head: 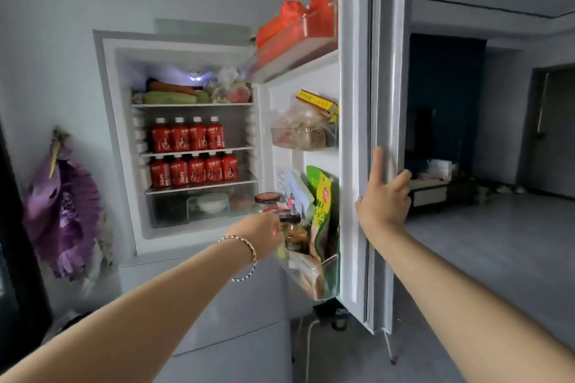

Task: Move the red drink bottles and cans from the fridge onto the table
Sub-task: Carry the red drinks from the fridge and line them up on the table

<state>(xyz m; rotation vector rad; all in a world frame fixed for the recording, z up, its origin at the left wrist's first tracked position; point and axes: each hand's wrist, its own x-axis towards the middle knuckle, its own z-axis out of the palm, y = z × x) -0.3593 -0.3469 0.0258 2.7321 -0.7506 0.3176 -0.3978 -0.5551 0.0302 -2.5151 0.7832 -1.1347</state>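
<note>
Fridge (124,134) open: red bottles (193,152) stand upright on the two middle shelves, up and left of the left hand (261,235), the nearer one, loosely curled and empty; right hand (384,196) grips the door (387,71) edge.

Red drink bottles (193,151): glossy plastic, printed labels, white caps. Fridge door (385,102): smooth pale grey finish with a soft sheen; inner liner white, smooth plastic. Door bins (303,140): clear, shiny plastic. Orange bag (295,22): thin, crinkled plastic film. Green pouch (322,208): glossy foil-like plastic. Jars (295,232): glass, by the look. Bracelet (245,258): bright, beaded metal. Purple decoration (60,211): matt, ruffled paper or cloth, cannot tell which.
</note>
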